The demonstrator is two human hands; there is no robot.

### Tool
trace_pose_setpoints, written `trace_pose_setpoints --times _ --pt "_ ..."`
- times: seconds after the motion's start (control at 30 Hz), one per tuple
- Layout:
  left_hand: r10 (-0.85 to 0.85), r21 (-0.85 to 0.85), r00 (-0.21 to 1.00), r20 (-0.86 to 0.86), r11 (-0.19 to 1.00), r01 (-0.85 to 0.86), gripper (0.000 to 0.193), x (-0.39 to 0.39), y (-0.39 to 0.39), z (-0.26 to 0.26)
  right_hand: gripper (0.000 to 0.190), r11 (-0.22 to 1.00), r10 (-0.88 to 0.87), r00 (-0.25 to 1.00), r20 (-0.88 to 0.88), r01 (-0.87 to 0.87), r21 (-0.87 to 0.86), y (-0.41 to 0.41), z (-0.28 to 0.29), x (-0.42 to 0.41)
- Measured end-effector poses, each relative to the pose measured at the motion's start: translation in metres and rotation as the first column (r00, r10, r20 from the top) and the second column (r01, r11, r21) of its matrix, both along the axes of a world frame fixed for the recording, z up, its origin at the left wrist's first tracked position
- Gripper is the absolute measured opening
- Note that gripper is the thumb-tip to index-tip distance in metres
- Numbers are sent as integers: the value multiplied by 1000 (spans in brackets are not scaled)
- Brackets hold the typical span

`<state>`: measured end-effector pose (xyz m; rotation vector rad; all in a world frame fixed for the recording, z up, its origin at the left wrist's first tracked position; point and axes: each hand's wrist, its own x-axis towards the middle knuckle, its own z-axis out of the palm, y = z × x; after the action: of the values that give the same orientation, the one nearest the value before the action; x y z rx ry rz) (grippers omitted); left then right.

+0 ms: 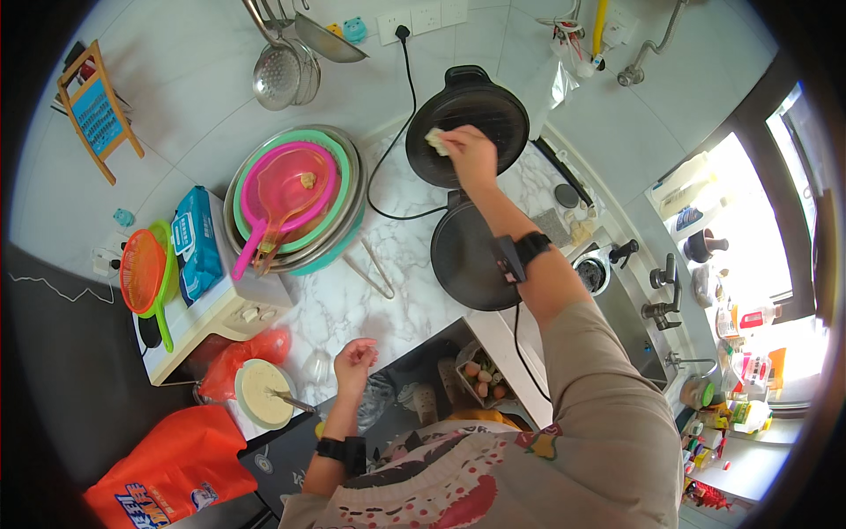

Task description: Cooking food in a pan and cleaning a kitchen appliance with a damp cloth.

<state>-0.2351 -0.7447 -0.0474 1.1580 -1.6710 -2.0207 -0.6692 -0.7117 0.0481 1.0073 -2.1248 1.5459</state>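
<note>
My right hand (470, 155) pinches a crumpled pale wad (437, 141), perhaps paper or cloth, against the black upper plate (492, 116) of an opened electric griddle. The round lower plate (462, 258) lies on the marbled worktop, partly beneath my right forearm. My left hand (357, 360) hovers near the worktop's front edge, fingers loosely curled and apart, holding nothing. Left of it stand a clear glass (318, 366) and a bowl of pale batter (259, 393) with a metal utensil leaning in it.
Stacked bowls and strainers (344, 149) stand at the back left, beside a white appliance (264, 301) bearing a wipes pack (198, 254). The griddle's cable (375, 182) curves over the worktop. A sink (624, 330) lies right; an orange bag (178, 456) is at lower left.
</note>
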Motion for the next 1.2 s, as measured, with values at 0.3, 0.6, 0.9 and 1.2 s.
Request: trace_pose_setpoints --times 0.3,0.6,0.9,1.2 --pt "16 17 1000 16 1000 -17 14 4 2 -5 10 766 -564 708 426 640 -50 66 -48 -77" --pt "-9 -4 1000 29 1000 9 14 5 0 -8 4 861 -375 868 326 457 -224 -11 -53 -24" --pt "-4 18 1000 18 1000 4 14 -4 3 0 8 997 13 953 303 10 -73 -30 -52 37" --pt "17 -5 999 46 1000 -17 14 10 0 -5 7 724 -284 786 548 551 -415 17 -46 -67"
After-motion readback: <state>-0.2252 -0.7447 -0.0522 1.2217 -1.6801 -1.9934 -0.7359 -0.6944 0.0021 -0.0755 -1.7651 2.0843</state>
